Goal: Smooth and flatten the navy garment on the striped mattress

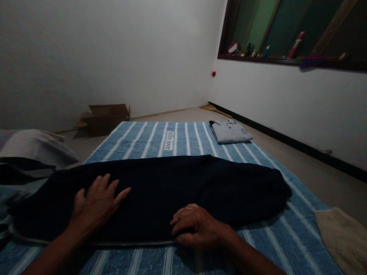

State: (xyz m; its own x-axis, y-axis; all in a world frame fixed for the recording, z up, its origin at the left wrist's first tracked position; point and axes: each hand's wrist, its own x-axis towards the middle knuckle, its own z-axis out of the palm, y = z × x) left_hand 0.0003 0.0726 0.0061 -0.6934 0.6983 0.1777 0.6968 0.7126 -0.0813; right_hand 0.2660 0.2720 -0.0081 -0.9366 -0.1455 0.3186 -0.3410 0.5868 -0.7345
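A dark navy garment (160, 194) lies spread lengthwise across a blue-and-white striped mat (286, 236), running from nine o'clock to three o'clock in front of the person. The left hand (96, 206) rests flat on the cloth, fingers spread wide and holding nothing. The right hand (197, 227) sits at the garment's near hem at six o'clock, fingers curled and pinching the edge of the fabric. On the mat at twelve o'clock a small white label (170, 140) reads "With love". At one o'clock a folded grey polo shirt (230, 131) lies on the mat's far corner; its chest print is too small to read. A cardboard box (104, 118) stands at eleven o'clock by the wall.
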